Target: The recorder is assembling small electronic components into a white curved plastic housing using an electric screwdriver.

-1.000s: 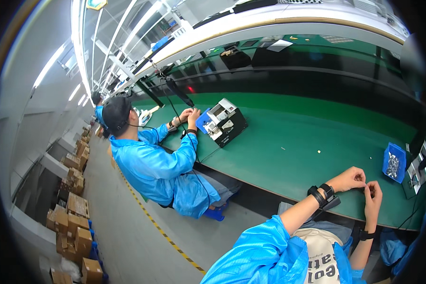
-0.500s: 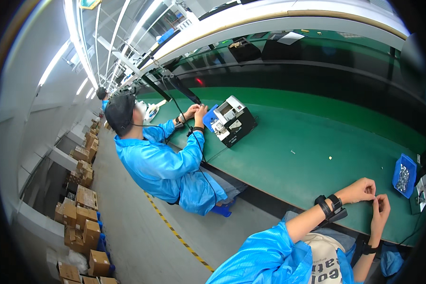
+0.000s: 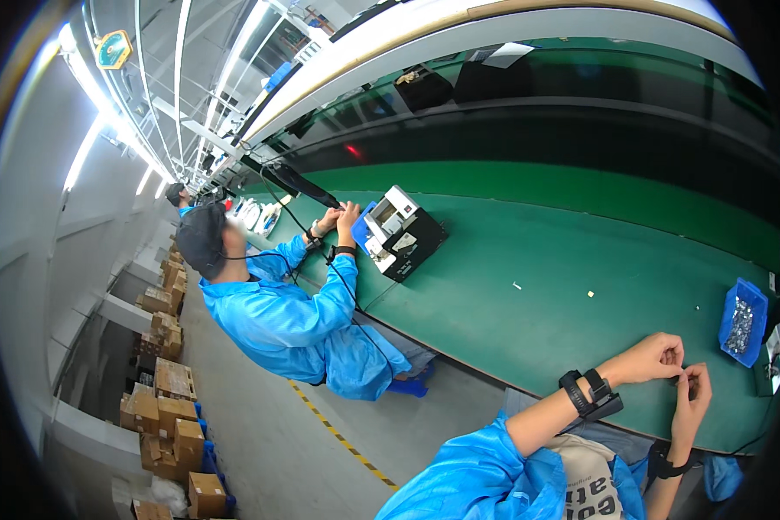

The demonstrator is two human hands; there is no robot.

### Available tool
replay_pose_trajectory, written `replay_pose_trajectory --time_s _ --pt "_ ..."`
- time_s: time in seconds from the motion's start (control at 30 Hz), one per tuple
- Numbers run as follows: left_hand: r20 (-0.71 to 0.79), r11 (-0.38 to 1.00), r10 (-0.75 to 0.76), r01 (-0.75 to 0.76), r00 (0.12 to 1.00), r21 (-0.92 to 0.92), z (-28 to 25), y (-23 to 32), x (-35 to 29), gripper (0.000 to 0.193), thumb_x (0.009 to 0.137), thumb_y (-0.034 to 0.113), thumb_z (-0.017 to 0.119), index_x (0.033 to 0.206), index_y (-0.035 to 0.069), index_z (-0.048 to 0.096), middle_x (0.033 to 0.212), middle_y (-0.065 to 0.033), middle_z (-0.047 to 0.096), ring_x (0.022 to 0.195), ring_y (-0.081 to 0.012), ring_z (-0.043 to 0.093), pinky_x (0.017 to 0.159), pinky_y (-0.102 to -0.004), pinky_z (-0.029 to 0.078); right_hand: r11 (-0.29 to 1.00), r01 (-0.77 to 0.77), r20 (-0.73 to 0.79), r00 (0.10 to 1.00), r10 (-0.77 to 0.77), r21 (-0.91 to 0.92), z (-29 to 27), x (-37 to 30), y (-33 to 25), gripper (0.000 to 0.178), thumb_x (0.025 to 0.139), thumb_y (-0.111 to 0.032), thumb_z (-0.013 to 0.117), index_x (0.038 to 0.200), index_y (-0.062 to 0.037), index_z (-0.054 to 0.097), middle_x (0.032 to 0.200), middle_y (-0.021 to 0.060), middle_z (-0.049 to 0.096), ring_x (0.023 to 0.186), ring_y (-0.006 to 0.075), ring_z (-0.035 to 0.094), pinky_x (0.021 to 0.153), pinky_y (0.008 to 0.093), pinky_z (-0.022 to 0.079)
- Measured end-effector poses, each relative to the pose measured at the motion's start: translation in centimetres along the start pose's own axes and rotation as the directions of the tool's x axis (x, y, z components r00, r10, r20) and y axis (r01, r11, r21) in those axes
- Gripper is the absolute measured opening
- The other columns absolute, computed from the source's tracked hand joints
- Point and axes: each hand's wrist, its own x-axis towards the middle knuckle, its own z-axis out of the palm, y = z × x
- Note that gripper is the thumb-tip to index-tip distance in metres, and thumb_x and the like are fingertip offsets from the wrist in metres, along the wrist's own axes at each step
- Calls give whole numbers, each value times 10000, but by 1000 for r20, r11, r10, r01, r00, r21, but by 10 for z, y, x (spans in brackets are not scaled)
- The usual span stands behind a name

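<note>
Above the near edge of the green workbench (image 3: 494, 321), my left hand (image 3: 655, 358) and my right hand (image 3: 691, 397) meet with their fingertips pinched together. Whatever lies between the fingers is too small or hidden to make out. Both wrists wear dark bands. Just beyond my hands, to the right, a blue bin (image 3: 757, 317) holds many small shiny metal parts (image 3: 738, 326). Beside that bin, at the right rim of the view, stands a partly visible machine (image 3: 776, 357).
To the left a co-worker (image 3: 277, 303) in a blue smock sits at the same bench, hands raised near a black-and-white machine (image 3: 405, 236) with a blue bin. Small scraps (image 3: 591, 294) lie on the bench. Cardboard boxes (image 3: 160, 407) line the aisle.
The view has shifted slightly, so the bench machine and co-worker appear further left. My hands stay pinched together in nearly the same place above the bench.
</note>
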Motion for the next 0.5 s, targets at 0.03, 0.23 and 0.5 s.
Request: replay_pose_trajectory --time_s 0.03,0.23,0.5 --pt "4 1000 -5 5 1000 0 0 0 0 208 903 152 811 895 28 645 760 -15 637 691 -94 575 631 -274 472 1000 0 2 1000 0 -3 0 0 -1 95 1008 -32 610 953 -2 539 902 7 464 781 92 404 693 256 324" --pt "40 999 -38 38 998 14 -3 4 -2 209 903 175 817 873 32 668 744 3 643 698 -79 576 640 -266 468 1000 19 25 1000 -19 -14 0 0 -8 76 1006 -19 596 954 3 545 902 27 495 782 116 422 700 269 336" --pt "48 999 -45 45 998 -11 -6 -5 -6 226 906 205 830 908 24 696 754 4 653 717 -81 597 654 -270 485 997 40 74 997 -36 -62 1 0 -8 69 1019 -27 583 970 2 546 908 24 494 786 116 409 701 277 330"
